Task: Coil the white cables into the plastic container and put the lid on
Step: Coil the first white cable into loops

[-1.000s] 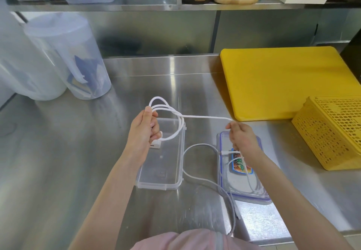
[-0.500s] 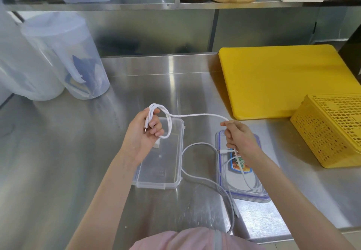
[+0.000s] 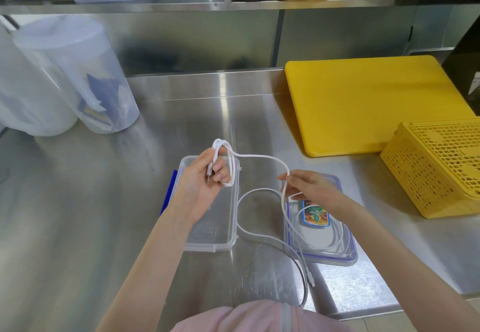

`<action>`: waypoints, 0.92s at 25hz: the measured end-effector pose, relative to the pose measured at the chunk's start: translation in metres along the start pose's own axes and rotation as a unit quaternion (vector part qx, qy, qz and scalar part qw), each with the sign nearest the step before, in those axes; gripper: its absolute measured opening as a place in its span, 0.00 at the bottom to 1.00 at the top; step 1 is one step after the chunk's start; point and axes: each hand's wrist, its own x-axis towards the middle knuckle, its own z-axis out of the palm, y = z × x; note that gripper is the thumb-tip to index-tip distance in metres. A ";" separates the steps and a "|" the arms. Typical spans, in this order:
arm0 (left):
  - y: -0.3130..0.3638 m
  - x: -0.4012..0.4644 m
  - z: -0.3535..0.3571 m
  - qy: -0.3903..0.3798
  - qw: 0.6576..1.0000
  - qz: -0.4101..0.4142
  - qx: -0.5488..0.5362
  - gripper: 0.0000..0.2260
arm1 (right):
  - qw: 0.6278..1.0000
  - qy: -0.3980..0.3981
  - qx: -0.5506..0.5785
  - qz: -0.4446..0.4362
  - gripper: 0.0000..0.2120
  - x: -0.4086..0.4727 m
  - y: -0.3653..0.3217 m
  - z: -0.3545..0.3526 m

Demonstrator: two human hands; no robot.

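A clear plastic container [image 3: 220, 238] lies open on the steel counter. Above its far end my left hand [image 3: 205, 183] grips a small coil of white cable [image 3: 262, 157], a plug end poking out below my fingers. The cable runs right to my right hand [image 3: 309, 188], which pinches it over the clear blue-trimmed lid [image 3: 335, 256]. From there it drops onto the lid. More white cable [image 3: 259, 238] loops across the counter and lid, one end hanging near the front edge.
A yellow cutting board [image 3: 368, 103] and a yellow perforated basket [image 3: 441, 168] sit to the right. Two translucent lidded jugs [image 3: 75, 77] stand at the back left. A steel shelf with trays and boxes runs above the back wall.
My left hand has drawn the loops into a tighter coil. My right hand moved slightly nearer along the cable, so the strand between my hands now sags in a curve.
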 end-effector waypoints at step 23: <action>-0.004 0.001 -0.005 0.008 0.995 -0.011 -0.099 0.13 | 0.890 0.139 -0.434 0.030 0.09 0.018 0.055 -0.001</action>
